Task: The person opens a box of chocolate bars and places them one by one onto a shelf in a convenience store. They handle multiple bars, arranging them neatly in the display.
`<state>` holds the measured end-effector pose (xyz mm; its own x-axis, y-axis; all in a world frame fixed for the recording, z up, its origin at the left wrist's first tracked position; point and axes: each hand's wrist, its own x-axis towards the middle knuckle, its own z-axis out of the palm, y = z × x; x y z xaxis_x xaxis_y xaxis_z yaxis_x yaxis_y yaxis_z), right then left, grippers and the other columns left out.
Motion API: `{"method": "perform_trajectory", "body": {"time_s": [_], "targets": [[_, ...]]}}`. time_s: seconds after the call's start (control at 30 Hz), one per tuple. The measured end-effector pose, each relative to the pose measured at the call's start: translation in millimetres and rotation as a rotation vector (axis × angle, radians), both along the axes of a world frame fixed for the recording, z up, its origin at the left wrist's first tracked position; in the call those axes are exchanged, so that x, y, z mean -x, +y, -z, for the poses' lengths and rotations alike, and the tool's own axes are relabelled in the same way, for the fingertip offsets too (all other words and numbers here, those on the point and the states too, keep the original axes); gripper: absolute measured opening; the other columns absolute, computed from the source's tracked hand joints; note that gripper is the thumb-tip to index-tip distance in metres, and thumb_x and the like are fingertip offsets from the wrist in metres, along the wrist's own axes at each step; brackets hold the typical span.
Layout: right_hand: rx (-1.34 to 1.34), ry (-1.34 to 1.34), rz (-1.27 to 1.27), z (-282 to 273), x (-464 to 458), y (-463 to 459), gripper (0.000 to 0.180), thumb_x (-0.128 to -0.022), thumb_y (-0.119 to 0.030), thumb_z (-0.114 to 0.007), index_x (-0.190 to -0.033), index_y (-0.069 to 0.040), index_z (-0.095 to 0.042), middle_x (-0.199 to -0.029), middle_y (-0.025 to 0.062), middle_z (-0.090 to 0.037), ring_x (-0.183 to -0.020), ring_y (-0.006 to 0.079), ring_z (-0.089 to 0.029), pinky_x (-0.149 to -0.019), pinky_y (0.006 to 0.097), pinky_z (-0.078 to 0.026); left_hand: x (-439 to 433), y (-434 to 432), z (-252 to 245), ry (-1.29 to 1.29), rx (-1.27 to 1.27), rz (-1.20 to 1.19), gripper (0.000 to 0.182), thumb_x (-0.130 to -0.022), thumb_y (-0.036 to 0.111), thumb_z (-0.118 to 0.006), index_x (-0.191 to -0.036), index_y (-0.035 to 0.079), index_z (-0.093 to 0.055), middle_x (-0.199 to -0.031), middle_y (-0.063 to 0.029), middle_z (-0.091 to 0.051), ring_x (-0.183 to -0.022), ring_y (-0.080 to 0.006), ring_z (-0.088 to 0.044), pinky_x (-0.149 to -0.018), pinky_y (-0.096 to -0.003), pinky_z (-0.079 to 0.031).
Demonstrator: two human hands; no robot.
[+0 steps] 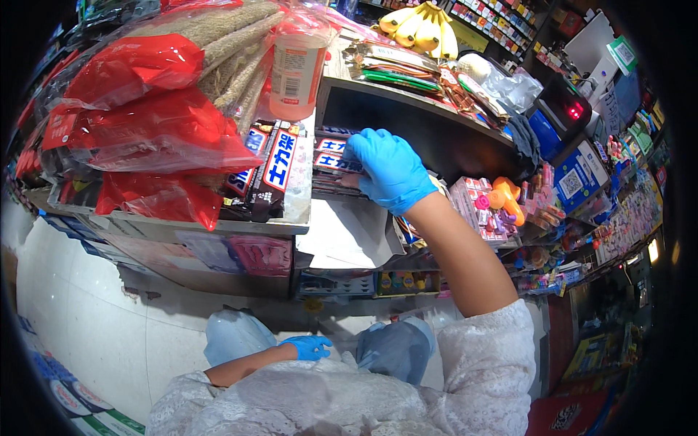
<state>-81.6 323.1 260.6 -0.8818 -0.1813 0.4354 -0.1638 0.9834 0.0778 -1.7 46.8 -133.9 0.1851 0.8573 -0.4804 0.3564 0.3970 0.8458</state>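
Note:
My right hand (pixel 387 169), in a blue glove, reaches to the shelf and rests over the right ends of several wrapped Snickers bars (pixel 332 162) stacked in a white box. Its fingertips are partly hidden, so I cannot tell whether they grip a bar. The front part of the white box (pixel 349 234) shows its bare bottom. More Snickers bars (pixel 278 158) lie on the counter to the left, beside a plastic bottle (pixel 295 76). My left hand (pixel 310 347), also gloved in blue, is low near my lap with its fingers loosely apart and nothing visible in it.
Red plastic packages (pixel 158 125) cover the left of the counter. Behind the bars are flat packets (pixel 398 65) and bananas (pixel 425 27). To the right stand a box of small pink-and-white packs (pixel 474 212), an orange toy (pixel 507 199) and a blue stand with a printed code (pixel 578 177).

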Motion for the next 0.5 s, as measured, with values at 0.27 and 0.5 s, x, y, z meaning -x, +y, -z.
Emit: {"method": "perform_trajectory", "body": {"time_s": [0.27, 0.5], "targets": [[0.232, 0.157, -0.448, -45, 9, -33, 0.034, -0.081, -0.014, -0.077, -0.112, -0.01, -0.065, -0.105, 0.0118, -0.066, -0.099, 0.0352, -0.061, -0.086, 0.0442, -0.052, 1, 0, -10, 0.002, -0.003, -0.019, 0.06, -0.099, 0.048, -0.06, -0.145, 0.01, -0.05, -0.137, -0.0166, -0.059, -0.119, -0.0299, -0.062, -0.1, -0.04, -0.049], [0.053, 0.036, -0.518, -65, 15, -64, 0.046, -0.074, -0.003, -0.075, -0.118, -0.015, -0.068, -0.109, 0.0086, -0.068, -0.102, 0.0327, -0.062, -0.089, 0.0409, -0.053, 1, 0, -24, 0.062, 0.013, -0.045, 0.061, -0.099, 0.049, -0.06, -0.145, 0.011, -0.051, -0.138, -0.0172, -0.057, -0.119, -0.0309, -0.062, -0.1, -0.0414, -0.049]]}}
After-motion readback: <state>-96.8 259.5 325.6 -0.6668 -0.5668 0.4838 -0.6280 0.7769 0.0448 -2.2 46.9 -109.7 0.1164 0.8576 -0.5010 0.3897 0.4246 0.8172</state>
